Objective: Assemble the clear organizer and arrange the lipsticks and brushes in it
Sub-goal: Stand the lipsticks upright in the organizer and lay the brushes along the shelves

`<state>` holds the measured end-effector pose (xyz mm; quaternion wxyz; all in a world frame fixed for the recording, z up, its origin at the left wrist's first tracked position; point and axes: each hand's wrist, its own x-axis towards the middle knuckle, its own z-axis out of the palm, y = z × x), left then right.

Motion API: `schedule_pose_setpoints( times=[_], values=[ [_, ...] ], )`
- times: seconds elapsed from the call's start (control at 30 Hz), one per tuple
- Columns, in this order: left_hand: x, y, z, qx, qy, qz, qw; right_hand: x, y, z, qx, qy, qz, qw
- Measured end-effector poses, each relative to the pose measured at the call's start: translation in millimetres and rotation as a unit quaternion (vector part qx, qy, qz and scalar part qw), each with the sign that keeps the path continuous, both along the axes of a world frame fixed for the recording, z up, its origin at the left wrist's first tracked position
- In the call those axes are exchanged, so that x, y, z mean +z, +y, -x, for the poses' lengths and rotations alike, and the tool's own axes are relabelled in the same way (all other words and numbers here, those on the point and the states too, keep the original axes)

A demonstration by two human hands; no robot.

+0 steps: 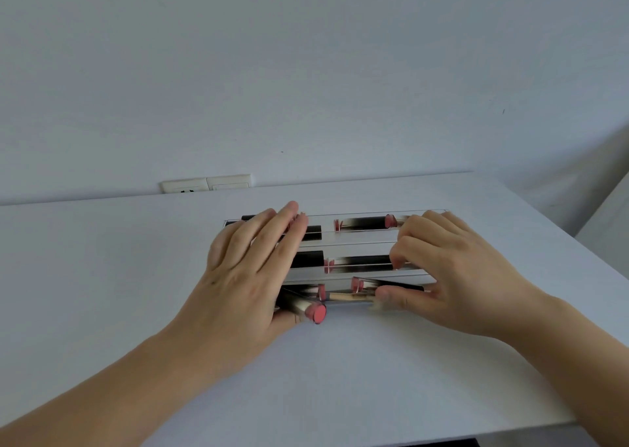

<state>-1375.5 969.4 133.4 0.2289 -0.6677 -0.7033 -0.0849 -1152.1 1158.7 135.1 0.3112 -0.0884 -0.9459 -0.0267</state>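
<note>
2 hands on clear organizer of lipsticks, white table.

The organizer lies mid-table, lipsticks in its rows, a wall socket behind.

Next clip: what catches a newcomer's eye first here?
Two bare hands over a clear organizer at the middle of the white table. The left hand holds a lipstick with a pink end at the near edge; the right hand curls over the right side, thumb on another lipstick.
</note>
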Motion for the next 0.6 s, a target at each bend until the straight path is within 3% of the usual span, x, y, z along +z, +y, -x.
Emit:
schedule_pose_setpoints(
  times=[0.4,0.6],
  values=[
    [6.9,13.3,-18.2,0.098,-0.03,0.025,0.994,2.0,-10.1,-0.2,0.007,-0.022,0.013,1.0],
    [12.9,22.8,-18.3,0.069,-0.019,0.05,0.996,1.9,-11.0,-0.8,0.013,-0.022,0.013,1.0]
  ],
)
